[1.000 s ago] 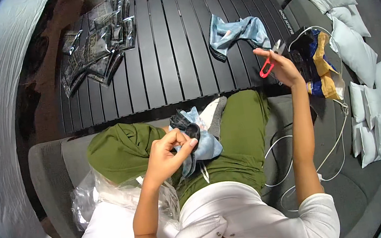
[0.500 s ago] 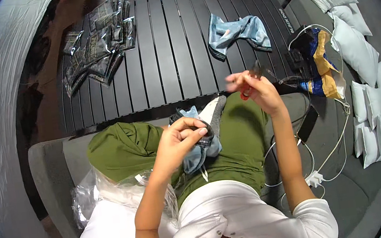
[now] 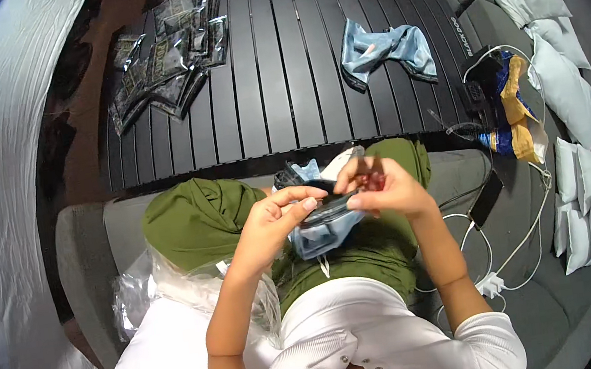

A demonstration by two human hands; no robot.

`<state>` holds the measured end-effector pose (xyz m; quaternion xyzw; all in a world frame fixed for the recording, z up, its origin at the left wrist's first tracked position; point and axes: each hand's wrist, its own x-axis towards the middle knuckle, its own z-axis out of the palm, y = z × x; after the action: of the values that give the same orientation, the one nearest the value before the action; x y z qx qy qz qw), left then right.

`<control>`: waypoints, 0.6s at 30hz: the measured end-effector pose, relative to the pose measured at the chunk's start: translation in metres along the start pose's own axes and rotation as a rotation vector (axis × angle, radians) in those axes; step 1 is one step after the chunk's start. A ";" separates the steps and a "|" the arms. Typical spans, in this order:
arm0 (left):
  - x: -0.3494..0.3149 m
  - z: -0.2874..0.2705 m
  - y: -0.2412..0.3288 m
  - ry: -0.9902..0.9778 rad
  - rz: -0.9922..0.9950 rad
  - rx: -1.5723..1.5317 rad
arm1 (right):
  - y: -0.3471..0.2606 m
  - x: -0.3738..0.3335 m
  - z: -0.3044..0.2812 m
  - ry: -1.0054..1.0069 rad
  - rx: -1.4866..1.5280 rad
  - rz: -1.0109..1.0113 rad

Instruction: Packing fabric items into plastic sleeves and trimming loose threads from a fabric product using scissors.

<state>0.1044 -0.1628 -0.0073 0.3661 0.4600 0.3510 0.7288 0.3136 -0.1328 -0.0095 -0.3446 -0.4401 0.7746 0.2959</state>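
On my lap lies a light blue cloth piece [image 3: 320, 242] with a dark band [image 3: 330, 212] along its edge. My left hand [image 3: 281, 216] pinches one end of that band between thumb and fingers. The other end is at the fingertips of my right hand [image 3: 385, 187], whose thumb presses on the band. Tucked in the right hand's fingers is a small red-handled tool [image 3: 373, 181], apparently scissors; motion blurs it and the fingers hide most of it. A similar light blue cloth piece [image 3: 386, 49] with dark edges lies crumpled on the slatted black table [image 3: 273, 98].
Several flat dark packets [image 3: 170, 55] in clear plastic are piled at the table's far left. Clear plastic bags [image 3: 135, 295] and a white pillow [image 3: 165, 355] lie to my left. To the right are a blue-and-yellow bag [image 3: 517, 110], a phone [image 3: 486, 199] and white cables [image 3: 517, 249].
My right hand, with the red-handled tool, has come down and left from beside the table edge to the dark band. The band is now stretched between both hands.
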 end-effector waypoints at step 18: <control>-0.002 0.003 0.009 -0.065 0.004 -0.005 | 0.021 -0.007 -0.019 0.168 -0.282 -0.215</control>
<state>0.1046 -0.1611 0.0018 0.3764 0.4344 0.3412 0.7438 0.3297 -0.1378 -0.0331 -0.3971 -0.5522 0.6376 0.3617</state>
